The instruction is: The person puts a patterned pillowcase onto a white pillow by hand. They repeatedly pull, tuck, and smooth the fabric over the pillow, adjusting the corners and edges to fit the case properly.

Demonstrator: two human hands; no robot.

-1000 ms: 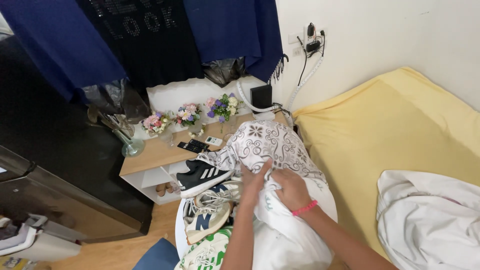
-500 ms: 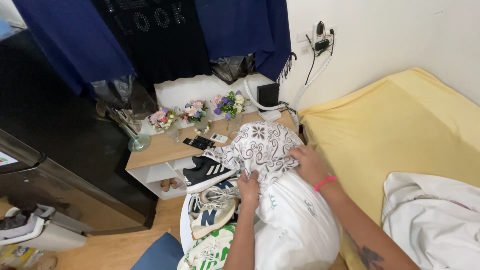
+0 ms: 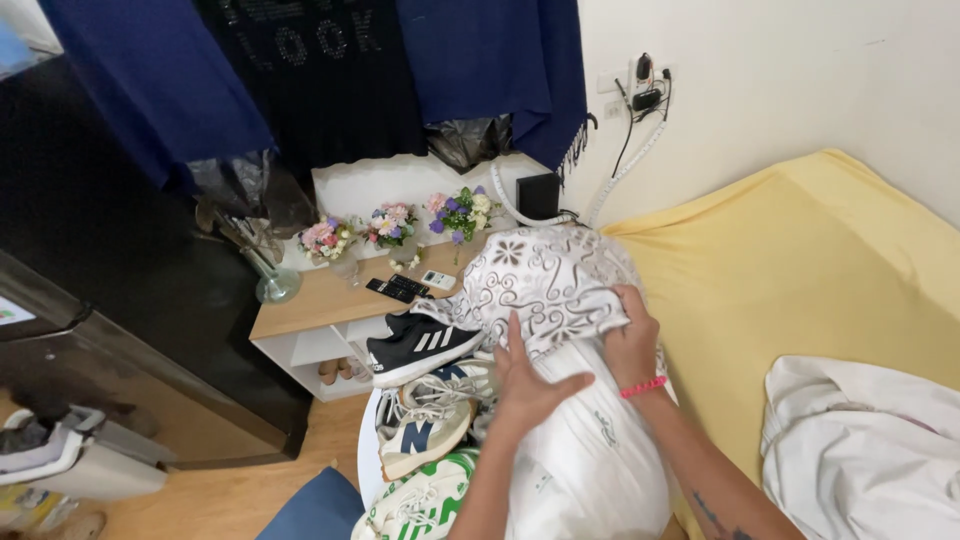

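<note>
1. Two bare hands work on a plump white pillow [image 3: 590, 450] that stands at the near left edge of the yellow bed [image 3: 800, 280], its lower end running out of the bottom of the view.

2. Left hand [image 3: 528, 385]: laid flat on the upper front of the pillow, fingers spread and pressing the fabric; it pinches nothing that can be seen.

3. Right hand [image 3: 632, 340], with a pink wristband [image 3: 645, 386]: fingers curled over the hem of the patterned pillowcase [image 3: 550, 280], pinching that edge against the pillow's top right side.

4. Pillowcase: white with a dark scroll-and-flower print, draped over the pillow's upper end; most of the white body below it is uncovered.

5. Change since a second ago: the right hand has shifted from the middle of the pillow to the cover's right-hand hem, the left hand has opened out flat, and the printed cloth now lies higher and broader across the top. Judged from this, the cover is being worked along the pillow, with the left hand bracing it.

6. Surroundings: several sneakers [image 3: 420, 350] piled at the pillow's left; a low wooden shelf [image 3: 310, 300] carrying small flower bunches [image 3: 390, 225] and two remotes [image 3: 400, 288]; crumpled white bedding [image 3: 870, 450] at the bed's near right corner.
</note>
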